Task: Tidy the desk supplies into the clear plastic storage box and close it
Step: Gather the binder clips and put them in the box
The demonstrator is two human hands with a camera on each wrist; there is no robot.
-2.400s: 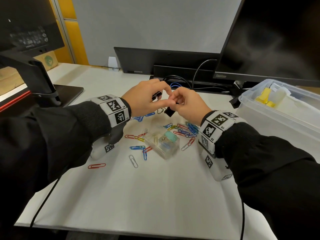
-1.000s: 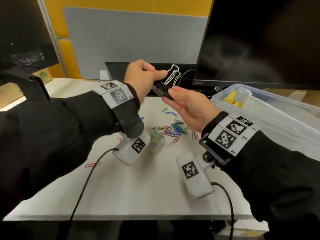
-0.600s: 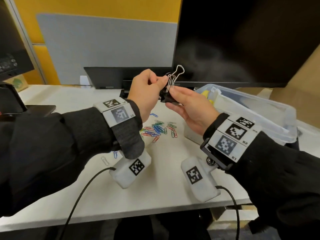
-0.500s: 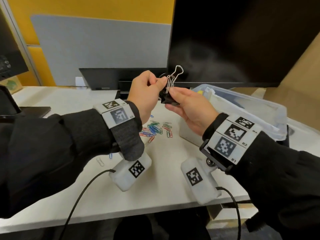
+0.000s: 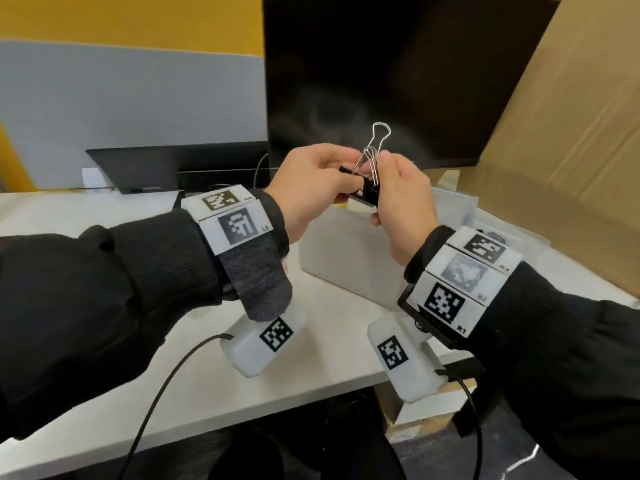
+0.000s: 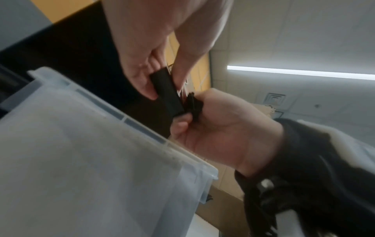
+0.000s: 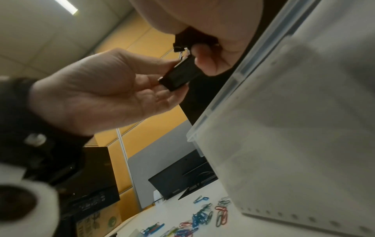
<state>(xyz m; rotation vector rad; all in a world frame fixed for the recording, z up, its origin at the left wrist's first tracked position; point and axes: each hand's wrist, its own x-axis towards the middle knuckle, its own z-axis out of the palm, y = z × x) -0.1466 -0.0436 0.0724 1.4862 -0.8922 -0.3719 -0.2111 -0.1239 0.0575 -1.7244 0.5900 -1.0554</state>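
Observation:
Both hands hold black binder clips [image 5: 370, 195] with silver wire handles in the air over the near left corner of the clear plastic storage box [image 5: 346, 251]. My left hand [image 5: 334, 181] pinches one clip [image 6: 166, 91] between thumb and fingers. My right hand [image 5: 391, 190] curls round a small bunch of clips [image 6: 193, 104], which touches the left one. From the right wrist, the left hand's clip [image 7: 178, 75] sits just below the right hand's bunch [image 7: 192, 40]. The box [image 7: 294, 128] stands open, and its contents are hidden by the hands.
Coloured paper clips [image 7: 202, 214] lie scattered on the white desk [image 5: 194, 403] left of the box. A large black monitor [image 5: 398, 74] stands behind the box, and a brown cardboard sheet [image 5: 568, 140] leans at the right. The desk's front edge is close below my wrists.
Both hands lifted the binder clips off the desk and carried them right, over the box. The right hand turned from palm up to curled round its clips.

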